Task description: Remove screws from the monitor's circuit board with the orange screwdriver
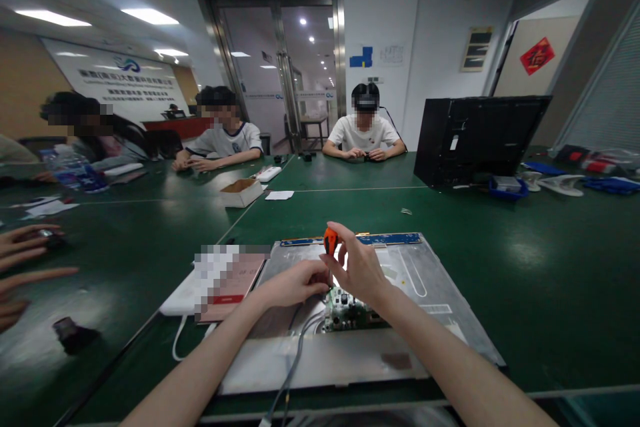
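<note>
A small screwdriver with an orange and black handle [330, 241] stands upright, gripped by the fingers of my right hand [363, 269]. Below it, a green circuit board [345, 313] sits on the back of a flat metal display panel [320, 360]. My left hand [299, 281] is closed at the board's upper left edge, close under the screwdriver. Its fingertips are pinched together; what they hold, if anything, is hidden. Grey cables [299, 353] run from the board's left side toward the front edge of the table. A blue strip [395, 239] lines the panel's far edge.
Left of the panel lie a pinkish red device [225, 307] and a white one with a cable [180, 297]. A co-worker's hands [30, 273] reach in at left near a black object [74, 335]. Farther off are an open box [241, 193], a black monitor [480, 137] and seated people.
</note>
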`<control>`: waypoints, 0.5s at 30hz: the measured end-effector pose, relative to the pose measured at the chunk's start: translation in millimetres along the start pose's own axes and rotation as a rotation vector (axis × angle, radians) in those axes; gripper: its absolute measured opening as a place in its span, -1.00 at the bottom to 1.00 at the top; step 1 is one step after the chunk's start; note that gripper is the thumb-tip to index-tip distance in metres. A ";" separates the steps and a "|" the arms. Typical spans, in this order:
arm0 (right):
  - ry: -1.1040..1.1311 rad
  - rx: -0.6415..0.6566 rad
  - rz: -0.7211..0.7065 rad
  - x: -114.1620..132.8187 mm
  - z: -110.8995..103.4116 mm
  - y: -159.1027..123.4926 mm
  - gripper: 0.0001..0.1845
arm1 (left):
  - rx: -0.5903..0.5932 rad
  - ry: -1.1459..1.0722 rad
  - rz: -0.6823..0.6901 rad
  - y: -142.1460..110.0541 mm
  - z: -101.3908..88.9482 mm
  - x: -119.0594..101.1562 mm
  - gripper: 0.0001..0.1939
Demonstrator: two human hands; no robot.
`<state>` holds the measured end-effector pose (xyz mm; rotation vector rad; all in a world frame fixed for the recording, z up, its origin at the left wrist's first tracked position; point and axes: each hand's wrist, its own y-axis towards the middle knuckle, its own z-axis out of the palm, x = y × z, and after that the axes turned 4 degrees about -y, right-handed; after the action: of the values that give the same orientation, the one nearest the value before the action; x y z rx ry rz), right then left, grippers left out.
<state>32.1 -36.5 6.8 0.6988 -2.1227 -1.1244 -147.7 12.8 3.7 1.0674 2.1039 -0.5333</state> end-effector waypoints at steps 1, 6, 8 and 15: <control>-0.004 -0.006 -0.007 0.0 0.0 0.2 -0.53 | -0.005 -0.002 0.002 0.0 0.2 -0.4 -0.95; -0.005 -0.037 -0.020 1.2 -1.2 0.6 -0.55 | -0.014 -0.027 -0.011 -0.7 0.8 -2.3 -0.93; 0.007 -0.051 -0.007 1.6 -1.8 0.3 -0.55 | -0.017 -0.021 -0.025 -1.1 0.6 -3.3 -0.93; 0.005 -0.142 0.072 2.0 -2.2 -0.2 -0.53 | -0.005 -0.009 -0.010 -2.9 -1.9 -5.6 -0.88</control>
<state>32.3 -39.1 8.2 0.5544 -2.0243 -1.2191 -148.6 9.4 9.3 1.0500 2.1028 -0.5373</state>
